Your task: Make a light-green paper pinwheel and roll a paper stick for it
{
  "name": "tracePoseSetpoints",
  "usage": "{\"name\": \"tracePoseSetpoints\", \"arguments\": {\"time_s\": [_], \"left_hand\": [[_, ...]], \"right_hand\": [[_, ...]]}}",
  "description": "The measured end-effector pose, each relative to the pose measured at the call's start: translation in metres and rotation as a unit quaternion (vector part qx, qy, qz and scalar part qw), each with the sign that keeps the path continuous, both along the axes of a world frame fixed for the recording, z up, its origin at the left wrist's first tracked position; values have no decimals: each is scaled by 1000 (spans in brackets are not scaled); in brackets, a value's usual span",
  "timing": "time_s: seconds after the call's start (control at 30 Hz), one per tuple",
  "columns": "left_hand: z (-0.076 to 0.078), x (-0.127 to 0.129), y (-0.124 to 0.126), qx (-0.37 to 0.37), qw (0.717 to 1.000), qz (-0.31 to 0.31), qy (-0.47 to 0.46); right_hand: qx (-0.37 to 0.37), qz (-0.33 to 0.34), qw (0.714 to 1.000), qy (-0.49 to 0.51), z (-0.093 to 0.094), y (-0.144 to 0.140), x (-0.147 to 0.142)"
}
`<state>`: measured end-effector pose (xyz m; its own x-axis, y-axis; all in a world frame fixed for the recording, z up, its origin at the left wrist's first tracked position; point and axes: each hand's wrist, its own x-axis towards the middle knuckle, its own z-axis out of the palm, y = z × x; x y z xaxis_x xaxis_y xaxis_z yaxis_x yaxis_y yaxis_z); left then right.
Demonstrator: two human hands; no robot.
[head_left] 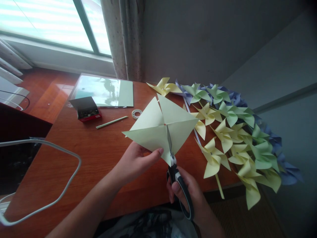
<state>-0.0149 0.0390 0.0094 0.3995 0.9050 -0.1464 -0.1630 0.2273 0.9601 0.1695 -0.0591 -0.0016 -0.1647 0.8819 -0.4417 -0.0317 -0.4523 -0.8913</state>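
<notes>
1. Nearest, the right hand (pixel 184 191) has its grip closed through the black-handled scissors (pixel 177 172), blades up in the paper.
2. The left hand (pixel 135 162) pinches the pale green square paper sheet (pixel 160 127) above the wooden surface (pixel 99 152).
3. The cut along the lower diagonal seems nearly at the centre; next, turn the sheet.
4. Beyond lie finished yellow, green and blue paper pinwheels (pixel 232 132).
</notes>
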Motion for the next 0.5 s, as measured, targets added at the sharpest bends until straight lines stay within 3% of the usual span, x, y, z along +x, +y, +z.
{"name": "tracePoseSetpoints", "arguments": {"time_s": [0.5], "left_hand": [[3,-2,1,6,1000,-4,29]], "right_hand": [[8,-1,1000,7,-3,0,1]]}}
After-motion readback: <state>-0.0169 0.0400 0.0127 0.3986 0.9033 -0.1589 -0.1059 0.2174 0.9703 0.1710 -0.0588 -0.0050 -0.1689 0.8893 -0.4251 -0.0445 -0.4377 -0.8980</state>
